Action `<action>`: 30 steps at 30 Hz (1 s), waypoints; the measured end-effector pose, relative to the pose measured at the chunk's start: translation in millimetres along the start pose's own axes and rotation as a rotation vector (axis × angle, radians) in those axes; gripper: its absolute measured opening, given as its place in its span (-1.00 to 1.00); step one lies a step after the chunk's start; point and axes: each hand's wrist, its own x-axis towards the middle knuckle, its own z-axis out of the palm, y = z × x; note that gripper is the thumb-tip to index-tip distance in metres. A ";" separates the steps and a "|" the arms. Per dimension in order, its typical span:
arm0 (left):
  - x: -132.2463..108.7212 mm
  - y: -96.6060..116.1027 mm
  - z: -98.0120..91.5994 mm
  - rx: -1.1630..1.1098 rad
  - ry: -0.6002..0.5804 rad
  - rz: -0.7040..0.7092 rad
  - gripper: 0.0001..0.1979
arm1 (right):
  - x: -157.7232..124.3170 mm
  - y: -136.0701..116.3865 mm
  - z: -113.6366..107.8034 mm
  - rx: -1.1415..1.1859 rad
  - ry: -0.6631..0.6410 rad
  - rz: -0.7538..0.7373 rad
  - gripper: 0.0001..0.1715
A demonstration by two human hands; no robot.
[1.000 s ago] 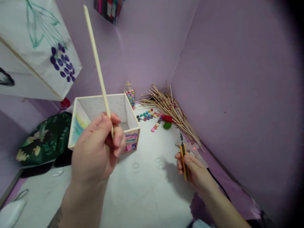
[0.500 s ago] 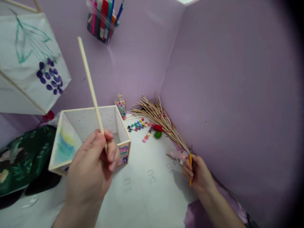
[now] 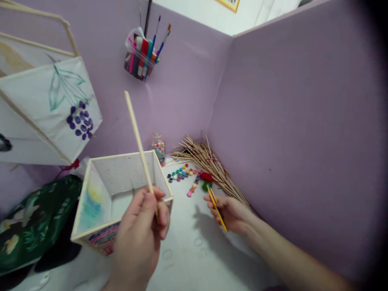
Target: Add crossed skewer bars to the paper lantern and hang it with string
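A pale wooden stick point(image 3: 138, 139) rises from my left hand point(image 3: 141, 238), its lower end pinched between thumb and fingers and its top leaning left. Behind that hand stands an open-topped box point(image 3: 92, 206) with painted sides and wooden edging; the hand covers its near right corner. My right hand point(image 3: 228, 212) is closed around a slim yellow-and-black craft knife point(image 3: 217, 209), its thin grey tip pointing up and left. Just beyond the tip lie a green piece point(image 3: 207, 186) and a red piece point(image 3: 206, 177). The knife and stick are apart.
A bundle of thin sticks point(image 3: 212, 161) lies along the right partition point(image 3: 287, 121). Small paint pots point(image 3: 182, 173) and a jar of beads point(image 3: 159, 149) stand nearby. A pen cup point(image 3: 141, 60) hangs on the wall; a painted lantern point(image 3: 51, 117) hangs left, above a green bag point(image 3: 39, 222).
My right hand has moved left and up with the knife, now tilted left, and the pink glue gun is out of sight. The stick sits lower and further right in view; the view has shifted.
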 end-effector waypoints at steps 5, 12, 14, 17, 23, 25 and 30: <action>-1.2 -27.7 9.5 0.077 -0.130 -0.169 -0.60 | 81.9 -47.0 63.4 0.267 0.065 -0.110 -0.89; 1.2 -48.5 10.5 0.485 -0.245 -0.028 -0.64 | 32.9 -49.4 88.4 0.457 -0.021 -0.294 -0.64; 1.3 -49.8 10.3 0.601 -0.260 0.010 -0.67 | 5.3 -44.9 87.0 0.438 -0.076 -0.419 -0.50; 1.4 -51.6 11.0 0.650 -0.285 -0.048 -0.69 | -13.8 -45.3 83.2 0.288 -0.003 -0.613 -0.62; 2.1 -55.1 13.8 0.609 -0.381 -0.078 -0.74 | -6.3 -53.0 71.3 0.129 -0.042 -0.542 -0.70; 3.7 -55.7 13.9 0.576 -0.386 -0.046 -0.69 | -5.6 -51.8 70.5 0.088 -0.095 -0.555 -0.71; 12.2 -57.8 9.4 0.575 -0.327 -0.122 -0.68 | -6.4 -50.3 68.4 -0.090 -0.163 -0.567 -0.81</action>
